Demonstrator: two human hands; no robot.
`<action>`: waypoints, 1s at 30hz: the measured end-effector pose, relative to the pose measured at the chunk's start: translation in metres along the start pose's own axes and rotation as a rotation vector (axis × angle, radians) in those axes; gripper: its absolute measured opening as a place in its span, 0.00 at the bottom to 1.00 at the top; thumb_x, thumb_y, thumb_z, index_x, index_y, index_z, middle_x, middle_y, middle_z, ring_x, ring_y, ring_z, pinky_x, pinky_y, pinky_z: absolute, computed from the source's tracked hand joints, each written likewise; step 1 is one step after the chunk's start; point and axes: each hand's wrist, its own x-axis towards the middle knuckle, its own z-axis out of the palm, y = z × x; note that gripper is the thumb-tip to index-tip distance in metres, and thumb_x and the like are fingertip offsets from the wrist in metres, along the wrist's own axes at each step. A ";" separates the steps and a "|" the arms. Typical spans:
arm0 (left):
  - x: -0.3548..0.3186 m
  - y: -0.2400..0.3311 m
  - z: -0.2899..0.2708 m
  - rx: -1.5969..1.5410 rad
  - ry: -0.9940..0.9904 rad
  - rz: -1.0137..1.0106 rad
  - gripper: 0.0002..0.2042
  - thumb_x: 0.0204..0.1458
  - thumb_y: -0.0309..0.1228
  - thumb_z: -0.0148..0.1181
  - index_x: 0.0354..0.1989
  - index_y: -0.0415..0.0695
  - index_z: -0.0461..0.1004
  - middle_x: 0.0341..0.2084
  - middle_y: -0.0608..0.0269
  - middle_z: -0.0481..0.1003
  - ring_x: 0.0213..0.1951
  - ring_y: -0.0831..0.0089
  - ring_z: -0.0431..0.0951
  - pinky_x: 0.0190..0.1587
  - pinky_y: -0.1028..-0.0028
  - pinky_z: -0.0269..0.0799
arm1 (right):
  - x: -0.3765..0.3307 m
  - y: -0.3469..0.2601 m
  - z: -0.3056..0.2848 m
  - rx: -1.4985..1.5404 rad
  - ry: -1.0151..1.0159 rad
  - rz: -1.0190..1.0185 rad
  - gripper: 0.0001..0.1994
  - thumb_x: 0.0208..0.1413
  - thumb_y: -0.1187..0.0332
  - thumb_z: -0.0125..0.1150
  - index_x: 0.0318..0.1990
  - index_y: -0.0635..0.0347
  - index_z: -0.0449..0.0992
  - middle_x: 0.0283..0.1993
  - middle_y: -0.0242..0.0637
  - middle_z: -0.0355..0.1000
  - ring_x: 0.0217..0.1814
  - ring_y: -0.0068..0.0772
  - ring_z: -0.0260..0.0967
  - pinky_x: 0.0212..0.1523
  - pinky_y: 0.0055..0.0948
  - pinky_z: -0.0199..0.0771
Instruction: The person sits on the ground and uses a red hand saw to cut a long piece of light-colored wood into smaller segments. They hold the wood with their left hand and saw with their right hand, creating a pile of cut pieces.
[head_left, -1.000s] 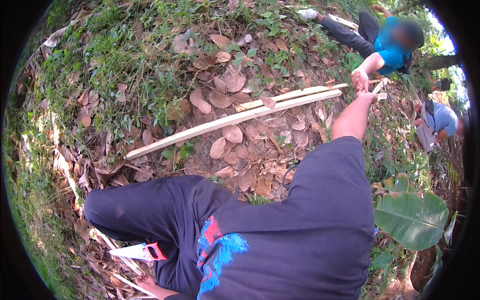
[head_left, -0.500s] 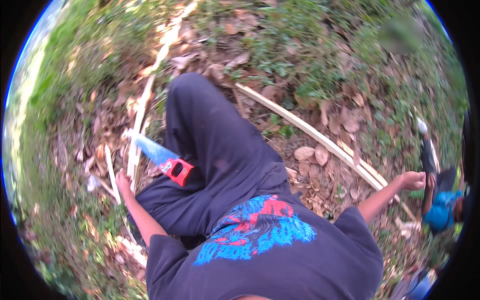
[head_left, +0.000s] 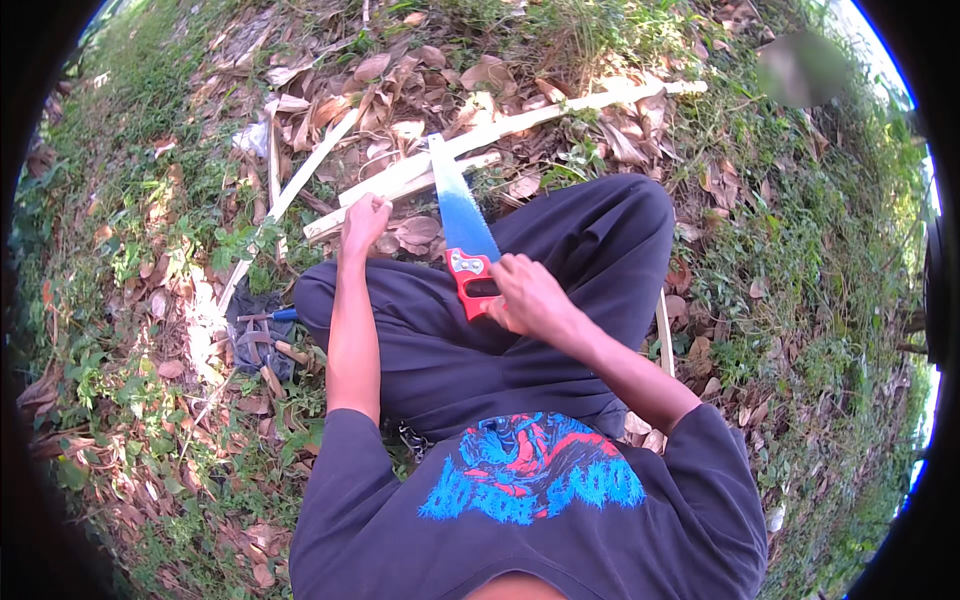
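The right hand [head_left: 525, 292] grips the red handle of a hand saw [head_left: 462, 225], blade resting on pale wooden strips [head_left: 420, 175] among dry leaves; the left hand [head_left: 365, 222] presses closed on the strips.

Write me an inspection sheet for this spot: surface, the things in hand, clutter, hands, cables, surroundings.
Surface: bare ground under dry brown leaves and patches of grass; no bench or table.
Things in hand: hand saw with a blue blade and red handle, blade pointing away over the pale wooden strips; a long strip runs up to the right.
Clutter: dark cloth bundle with small tools on it, left of the knee; loose thin slat by the right leg.
Hands: right hand shut on the saw handle; left hand pressed on the strips, fingers curled on them.
Cables: nothing seen.
Surroundings: grass and weeds all round; blurred shape at upper right, cannot tell what.
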 end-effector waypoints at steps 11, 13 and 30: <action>0.083 -0.059 0.043 0.328 0.269 0.273 0.19 0.50 0.42 0.65 0.51 0.53 0.77 0.46 0.55 0.72 0.53 0.51 0.68 0.54 0.48 0.64 | -0.005 -0.017 0.070 -0.107 0.045 -0.022 0.23 0.43 0.69 0.67 0.49 0.60 0.71 0.42 0.40 0.67 0.53 0.41 0.66 0.63 0.52 0.52; 0.087 -0.066 0.048 0.290 0.268 0.285 0.18 0.51 0.43 0.64 0.50 0.54 0.78 0.47 0.56 0.72 0.53 0.51 0.68 0.54 0.48 0.64 | 0.005 -0.019 0.056 -0.054 0.137 0.005 0.18 0.44 0.70 0.65 0.45 0.59 0.72 0.40 0.40 0.69 0.50 0.39 0.68 0.63 0.51 0.52; 0.105 -0.077 0.031 0.032 0.162 0.213 0.17 0.58 0.46 0.55 0.47 0.48 0.77 0.38 0.44 0.78 0.43 0.44 0.78 0.47 0.50 0.72 | 0.044 -0.011 -0.060 1.061 0.509 0.381 0.09 0.66 0.67 0.57 0.39 0.65 0.74 0.21 0.26 0.66 0.20 0.15 0.63 0.24 0.18 0.65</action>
